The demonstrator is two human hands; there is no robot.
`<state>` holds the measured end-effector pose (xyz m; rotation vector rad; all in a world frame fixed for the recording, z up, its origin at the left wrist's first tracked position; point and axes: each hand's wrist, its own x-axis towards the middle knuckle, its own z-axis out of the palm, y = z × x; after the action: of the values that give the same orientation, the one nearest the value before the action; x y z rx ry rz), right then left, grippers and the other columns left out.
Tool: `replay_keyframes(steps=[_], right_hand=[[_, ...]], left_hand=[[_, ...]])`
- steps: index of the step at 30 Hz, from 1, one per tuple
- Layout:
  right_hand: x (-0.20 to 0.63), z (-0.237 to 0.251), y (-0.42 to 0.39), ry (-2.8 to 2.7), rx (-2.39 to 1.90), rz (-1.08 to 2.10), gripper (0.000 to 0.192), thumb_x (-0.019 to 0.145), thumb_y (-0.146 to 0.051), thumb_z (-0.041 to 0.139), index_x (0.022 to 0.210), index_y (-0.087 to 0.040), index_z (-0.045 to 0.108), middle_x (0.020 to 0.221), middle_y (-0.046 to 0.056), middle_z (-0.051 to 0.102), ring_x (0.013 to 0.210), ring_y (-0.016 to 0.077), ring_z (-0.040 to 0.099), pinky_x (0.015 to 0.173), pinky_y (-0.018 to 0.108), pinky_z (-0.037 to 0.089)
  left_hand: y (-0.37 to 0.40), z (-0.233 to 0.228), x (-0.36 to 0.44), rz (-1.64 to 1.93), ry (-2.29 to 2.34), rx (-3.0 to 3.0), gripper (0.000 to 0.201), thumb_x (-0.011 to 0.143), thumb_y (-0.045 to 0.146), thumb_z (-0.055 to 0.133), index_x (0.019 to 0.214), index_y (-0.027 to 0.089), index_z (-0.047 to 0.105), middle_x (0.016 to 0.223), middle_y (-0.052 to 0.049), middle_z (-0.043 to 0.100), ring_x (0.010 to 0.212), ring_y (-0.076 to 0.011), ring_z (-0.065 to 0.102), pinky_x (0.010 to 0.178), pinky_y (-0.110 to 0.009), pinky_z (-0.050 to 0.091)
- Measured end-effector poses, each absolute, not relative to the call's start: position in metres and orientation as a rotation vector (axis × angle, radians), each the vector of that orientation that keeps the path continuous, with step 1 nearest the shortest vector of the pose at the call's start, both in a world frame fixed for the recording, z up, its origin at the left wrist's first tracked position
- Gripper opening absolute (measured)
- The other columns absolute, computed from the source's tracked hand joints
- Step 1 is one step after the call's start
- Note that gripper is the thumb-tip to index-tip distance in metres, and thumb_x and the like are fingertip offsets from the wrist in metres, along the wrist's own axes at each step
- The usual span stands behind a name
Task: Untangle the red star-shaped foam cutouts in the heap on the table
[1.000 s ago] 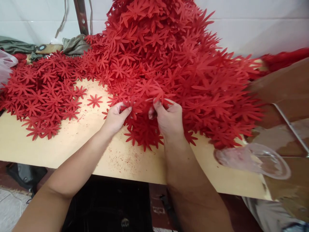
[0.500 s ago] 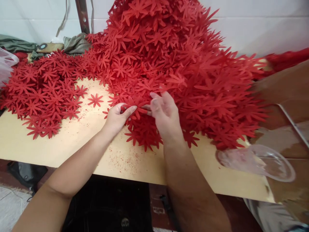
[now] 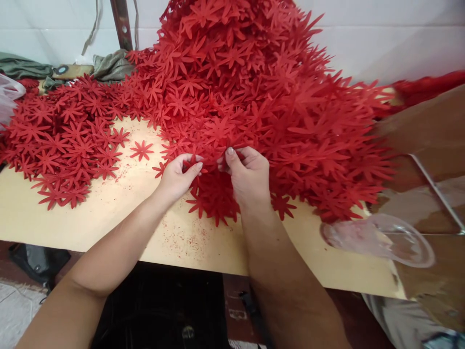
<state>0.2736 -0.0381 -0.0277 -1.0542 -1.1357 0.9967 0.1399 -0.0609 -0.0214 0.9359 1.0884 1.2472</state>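
Note:
Between thumb and fingers, my left hand (image 3: pixel 178 177) pinches a red flower cutout (image 3: pixel 193 162) with narrow petals. My right hand (image 3: pixel 250 177) is a short gap to the right, its thumb pressed to the fingertips. Red material shows at that pinch, apparently another flower cutout, though its shape blends into the red behind. Both hands hover at the front of a tall pile of red flower cutouts (image 3: pixel 232 87). One single flower cutout (image 3: pixel 141 150) lies on the board left of my left hand.
A lower heap of red flowers (image 3: pixel 61 140) spreads over the left of the pale board (image 3: pixel 119 218). A clear plastic cup (image 3: pixel 378 237) lies on its side at the right end, beside a brown cardboard box (image 3: pixel 428 184). Grey-green cloth (image 3: pixel 112 65) sits against the tiled wall.
My right hand, blurred and raised with fingers loose before, has closed into a pinch and drawn slightly away from my left. The left hand has barely moved.

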Motion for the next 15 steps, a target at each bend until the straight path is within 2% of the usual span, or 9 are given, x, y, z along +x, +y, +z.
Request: replay_keyframes(steps=[3,6,10,15], right_hand=[[0.273,-0.023,-0.041,-1.176,-1.1,0.968,0.05,0.07,-0.064,0.065,0.055,-0.021,0.045,0.047,-0.005,0.043,0.043,0.0064,0.036,0.042,0.024,0.031],[0.269,-0.019,-0.047,-1.255,-1.121,0.97,0.056,0.069,-0.069,0.061,0.052,-0.02,0.039,0.047,-0.006,0.035,0.044,0.0051,0.03,0.043,0.024,0.026],[0.264,-0.016,-0.051,-1.408,-1.088,1.021,0.058,0.068,-0.07,0.061,0.052,-0.019,0.039,0.049,-0.006,0.031,0.048,0.005,0.029,0.046,0.024,0.028],[0.263,-0.015,-0.054,-1.513,-0.973,1.206,0.055,0.07,-0.073,0.057,0.062,-0.02,0.045,0.057,-0.004,0.042,0.054,0.0069,0.037,0.052,0.023,0.037]], left_hand=[[-0.061,-0.02,0.137,1.302,1.076,0.958,0.016,0.074,0.022,0.07,0.084,0.015,0.061,0.071,0.004,0.06,0.067,-0.0066,0.055,0.076,-0.025,0.047],[-0.063,-0.018,0.136,1.319,1.031,0.974,0.027,0.069,0.031,0.076,0.086,0.016,0.062,0.076,0.003,0.061,0.073,-0.0073,0.056,0.078,-0.025,0.046],[-0.065,-0.015,0.138,1.305,0.964,0.971,0.032,0.063,0.035,0.079,0.082,0.017,0.062,0.077,0.004,0.062,0.073,-0.0071,0.056,0.076,-0.024,0.046],[-0.065,-0.013,0.137,1.325,0.907,0.863,0.023,0.065,0.03,0.077,0.07,0.016,0.06,0.068,0.004,0.063,0.065,-0.006,0.056,0.07,-0.022,0.047]])
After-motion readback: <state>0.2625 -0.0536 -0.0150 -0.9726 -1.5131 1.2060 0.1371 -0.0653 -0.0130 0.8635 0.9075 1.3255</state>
